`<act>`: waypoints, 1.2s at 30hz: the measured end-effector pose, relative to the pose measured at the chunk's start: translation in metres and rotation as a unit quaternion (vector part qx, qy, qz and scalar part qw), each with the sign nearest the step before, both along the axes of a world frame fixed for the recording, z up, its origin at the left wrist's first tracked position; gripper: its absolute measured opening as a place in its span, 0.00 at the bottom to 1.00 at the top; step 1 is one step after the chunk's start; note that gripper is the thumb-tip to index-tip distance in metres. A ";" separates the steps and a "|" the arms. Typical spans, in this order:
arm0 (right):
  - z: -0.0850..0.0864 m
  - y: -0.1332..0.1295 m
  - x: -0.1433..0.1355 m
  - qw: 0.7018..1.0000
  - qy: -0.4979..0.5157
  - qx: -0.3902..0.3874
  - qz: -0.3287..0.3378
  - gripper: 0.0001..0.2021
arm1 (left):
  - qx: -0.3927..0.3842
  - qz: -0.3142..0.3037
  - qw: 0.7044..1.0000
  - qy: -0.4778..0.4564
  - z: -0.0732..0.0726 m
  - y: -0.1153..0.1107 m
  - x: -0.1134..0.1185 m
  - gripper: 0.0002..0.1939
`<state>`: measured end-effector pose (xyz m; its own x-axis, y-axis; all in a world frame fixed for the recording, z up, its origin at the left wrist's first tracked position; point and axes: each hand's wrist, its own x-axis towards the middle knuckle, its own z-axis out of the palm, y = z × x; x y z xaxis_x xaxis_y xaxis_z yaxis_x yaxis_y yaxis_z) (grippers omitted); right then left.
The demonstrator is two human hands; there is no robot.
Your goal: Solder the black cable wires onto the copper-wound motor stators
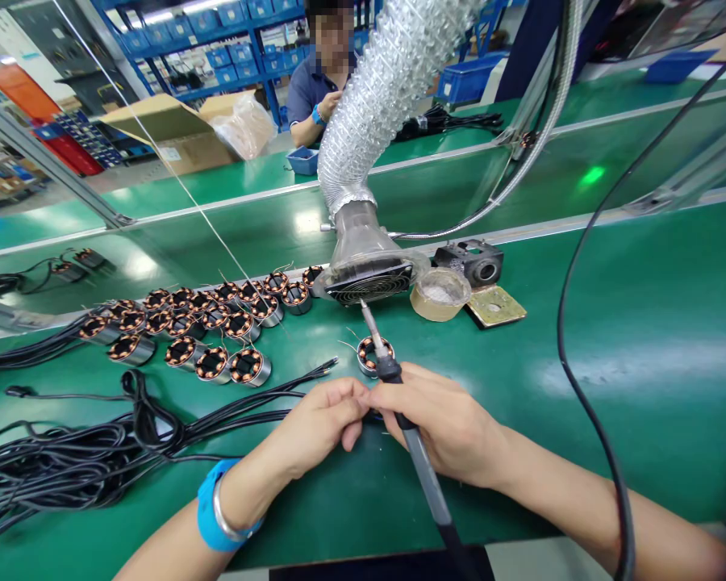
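A soldering iron (420, 468) is in my right hand (444, 420), its tip pointing up and away toward the fan. My left hand (327, 420) is closed in a pinch, its fingertips meeting those of my right hand. A bit of something black shows between the two hands, but what the left fingers hold is hidden. Just beyond the hands stands a single motor stator (368, 359) with copper windings, partly behind the iron. Black cables (260, 407) run along the bench up to my left hand, their stripped ends lying just past it.
Several stators (251, 367) stand in rows at the left, near a coiled cable heap (54, 468). A fume extractor fan (372, 282) hangs under a foil duct (375, 105). Right of it are a round tub (439, 298) and soldering stand (484, 262). A co-worker (320, 89) sits opposite.
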<state>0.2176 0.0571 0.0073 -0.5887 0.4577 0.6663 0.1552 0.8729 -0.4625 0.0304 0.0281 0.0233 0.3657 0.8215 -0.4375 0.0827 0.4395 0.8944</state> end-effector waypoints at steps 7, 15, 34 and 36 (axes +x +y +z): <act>0.012 -0.002 0.019 0.995 0.042 -0.046 -0.082 0.14 | 0.038 0.081 0.995 0.051 -0.008 0.011 0.003 0.11; 0.001 -0.026 0.035 0.957 0.176 -0.122 -0.195 0.16 | 0.136 0.104 0.973 0.158 -0.018 0.011 0.004 0.11; -0.023 -0.025 0.033 0.906 0.225 -0.253 -0.255 0.07 | 0.189 0.080 0.951 0.231 -0.015 0.012 0.007 0.13; -0.022 -0.025 0.032 0.906 0.223 -0.255 -0.255 0.06 | 0.189 0.078 0.951 0.231 -0.014 0.012 0.007 0.13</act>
<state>0.2500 0.0323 -0.0151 0.0620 0.9095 0.4110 0.1773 0.3952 -0.9013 0.0375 0.0399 0.0090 0.0672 0.9804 -0.1854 0.4657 0.1336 0.8748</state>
